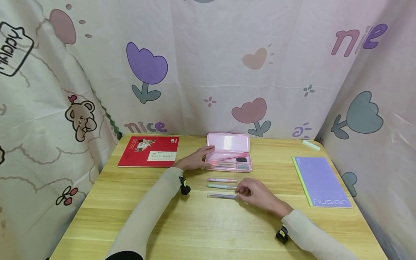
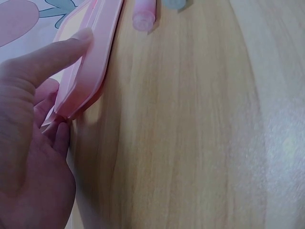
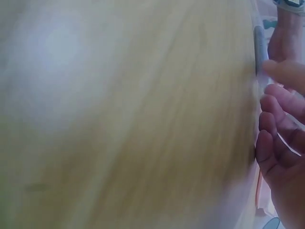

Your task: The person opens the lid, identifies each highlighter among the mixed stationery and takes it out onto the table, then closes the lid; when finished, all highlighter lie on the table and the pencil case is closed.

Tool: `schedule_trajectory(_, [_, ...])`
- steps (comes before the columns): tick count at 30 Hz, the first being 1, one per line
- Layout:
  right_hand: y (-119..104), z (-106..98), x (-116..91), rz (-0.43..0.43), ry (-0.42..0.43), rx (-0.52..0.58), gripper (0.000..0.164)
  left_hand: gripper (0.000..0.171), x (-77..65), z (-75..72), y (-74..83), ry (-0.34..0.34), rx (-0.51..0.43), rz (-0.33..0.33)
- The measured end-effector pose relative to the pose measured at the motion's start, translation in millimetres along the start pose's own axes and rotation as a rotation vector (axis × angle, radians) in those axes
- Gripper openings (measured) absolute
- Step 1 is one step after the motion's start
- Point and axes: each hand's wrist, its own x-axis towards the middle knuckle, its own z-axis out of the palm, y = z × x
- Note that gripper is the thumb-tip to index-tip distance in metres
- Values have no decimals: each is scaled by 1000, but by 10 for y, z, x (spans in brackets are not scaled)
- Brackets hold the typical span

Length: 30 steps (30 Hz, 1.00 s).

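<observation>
Wooden table [image 1: 208, 227]; purple notebook [image 1: 321, 180], right; red booklet [image 1: 133, 155], left; pink pencil case [image 1: 214, 142], lid open, between them towards the back; left hand [image 1: 196, 159], gripping its left side; right hand [image 1: 258, 195], fingers bent at right end of grey pen [image 1: 221, 196], whether pinching cannot tell; pink pen [image 1: 222, 180], green pen [image 1: 221, 186], parallel beyond it

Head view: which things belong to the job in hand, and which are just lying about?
Likely part of the job:
pink pencil case, held by the left hand
pink pen
green pen
grey pen, right hand at its end

Apparently just lying about:
red book
purple notebook
small pale bar
</observation>
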Motion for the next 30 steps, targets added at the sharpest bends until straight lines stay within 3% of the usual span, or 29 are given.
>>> schedule_trajectory(9, [-5, 65, 19, -52, -30, -53, 6, 103, 0, -12, -6, -1, 26, 25])
schedule_trajectory(30, [-40, 96, 26, -18, -18, -50, 9, 103, -18, -15, 15, -2, 13, 18])
